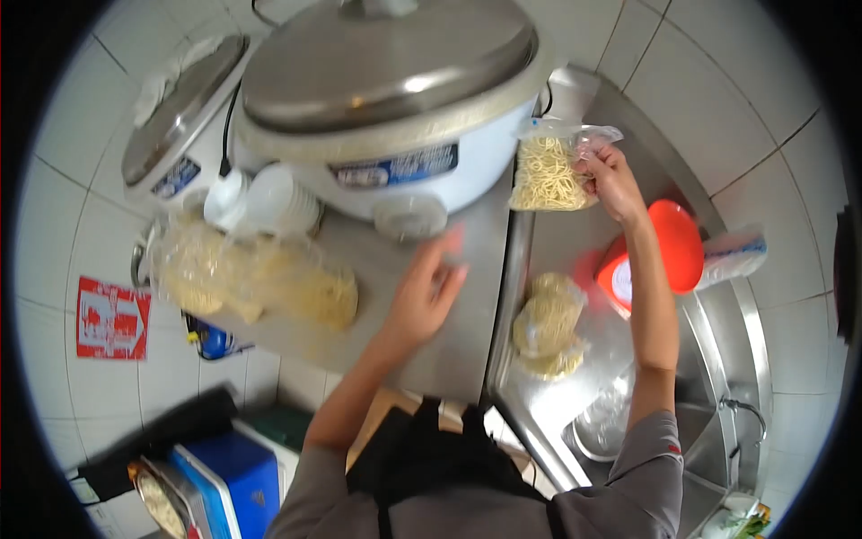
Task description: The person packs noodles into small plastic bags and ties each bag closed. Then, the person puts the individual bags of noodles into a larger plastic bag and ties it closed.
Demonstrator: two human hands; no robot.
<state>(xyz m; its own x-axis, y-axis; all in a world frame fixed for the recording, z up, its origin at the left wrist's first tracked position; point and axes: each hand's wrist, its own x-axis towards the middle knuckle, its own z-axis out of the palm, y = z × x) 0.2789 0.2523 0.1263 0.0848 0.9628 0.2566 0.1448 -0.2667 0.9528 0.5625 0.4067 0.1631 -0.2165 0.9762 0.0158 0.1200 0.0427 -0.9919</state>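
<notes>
My right hand point(616, 182) pinches the upper right edge of a clear plastic bag of noodles point(549, 176), held over the far left part of the steel sink unit. The noodles inside are pale yellow strands. Over the steel counter, my left hand point(426, 292) is open and holds nothing, its fingers apart and slightly blurred. Left of it lie several bags of noodles point(328, 296) in clear plastic. More bagged noodles point(548, 325) rest on the steel surface below my right hand. A red heart-shaped container point(675, 247) stands partly behind my right forearm.
A large rice cooker point(386, 148) with a steel lid fills the back of the counter point(462, 332). A second cooker point(184, 121) stands to its left. White bowls point(274, 198) are stacked before them. The sink basin point(606, 418) and a tap point(747, 409) are at right.
</notes>
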